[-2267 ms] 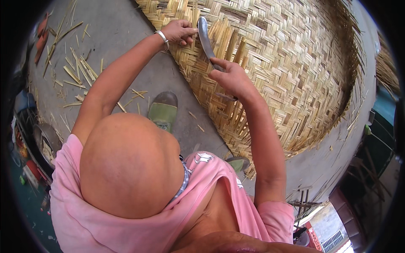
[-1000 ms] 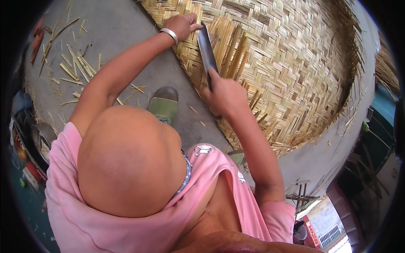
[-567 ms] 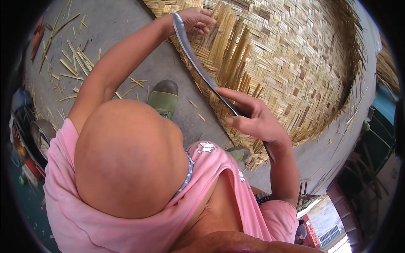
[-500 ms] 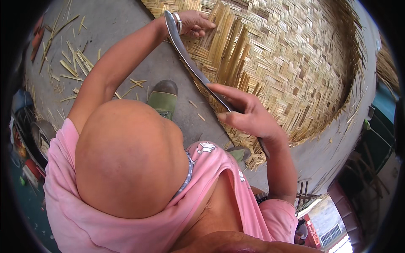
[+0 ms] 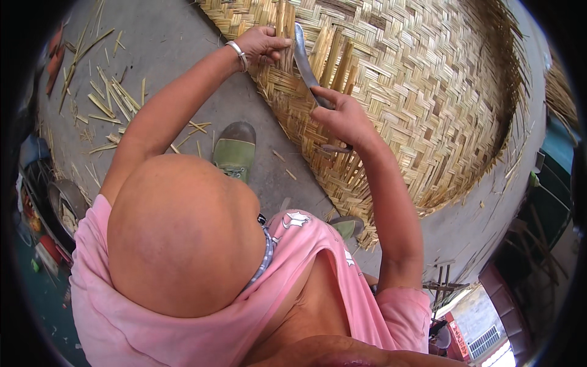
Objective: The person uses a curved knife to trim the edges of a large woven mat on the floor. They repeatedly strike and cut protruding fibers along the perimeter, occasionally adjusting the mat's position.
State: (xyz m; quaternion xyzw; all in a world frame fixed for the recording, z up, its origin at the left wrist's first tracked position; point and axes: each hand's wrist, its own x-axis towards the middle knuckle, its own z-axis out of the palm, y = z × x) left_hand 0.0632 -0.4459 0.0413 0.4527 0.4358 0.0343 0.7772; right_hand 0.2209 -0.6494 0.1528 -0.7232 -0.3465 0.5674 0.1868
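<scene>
A curved metal knife (image 5: 302,60) is in my right hand (image 5: 346,119), its blade pointing away over the woven mat and its rear end showing below the palm. The large mat (image 5: 422,104) is woven from pale, flat bamboo-like strips and lies on the floor in front of me. Near its left edge my left hand (image 5: 262,46), with a white bracelet at the wrist, pinches the upright strips (image 5: 284,21). The blade's tip is just right of those fingers. Loose strip ends (image 5: 333,58) stand out beside the blade.
Cut strip scraps (image 5: 113,95) litter the grey floor at left. My green shoe (image 5: 235,150) is close to the mat's near edge. A round container (image 5: 66,199) stands at far left, and a dark red padded seat (image 5: 504,300) is at lower right.
My right hand has moved away from me and left, bringing the knife upright beside the strips. My left hand has shifted slightly nearer and left, onto other strips.
</scene>
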